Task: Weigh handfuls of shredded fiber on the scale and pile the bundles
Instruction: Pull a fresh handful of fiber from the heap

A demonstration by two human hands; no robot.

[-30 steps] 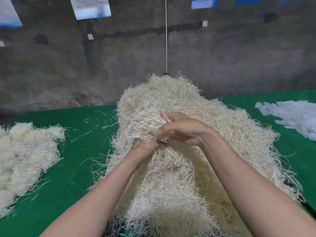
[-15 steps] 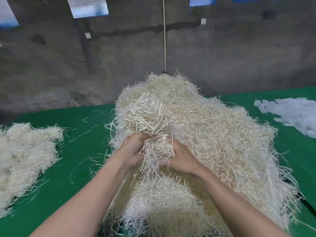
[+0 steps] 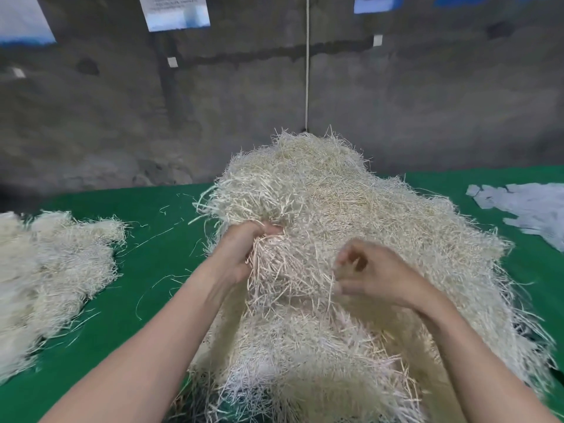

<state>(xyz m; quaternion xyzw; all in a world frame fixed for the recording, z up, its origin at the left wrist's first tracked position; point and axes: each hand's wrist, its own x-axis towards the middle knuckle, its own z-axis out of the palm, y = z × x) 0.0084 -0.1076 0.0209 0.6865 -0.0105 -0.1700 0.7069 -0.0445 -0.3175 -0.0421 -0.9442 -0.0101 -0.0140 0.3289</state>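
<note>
Now the left hand (image 3: 239,257) is gripping a tuft (image 3: 274,270) from the fiber heap (image 3: 351,203) on the green surface (image 3: 146,270); the right hand (image 3: 378,276) is hovering curled and blurred, hold unclear.

Counting two bare hands: one left hand (image 3: 241,254) and one right hand (image 3: 375,273). Counting two masses of shredded fiber: one large heap (image 3: 351,203) in the middle, one smaller pile (image 3: 55,264) at the left. Counting one spread of white paper slips (image 3: 528,206) at the right, one green table (image 3: 146,270), one cord (image 3: 307,71) hanging by the wall, three small white tags (image 3: 172,62), and at least four sheets (image 3: 177,10) cropped along the top.
</note>
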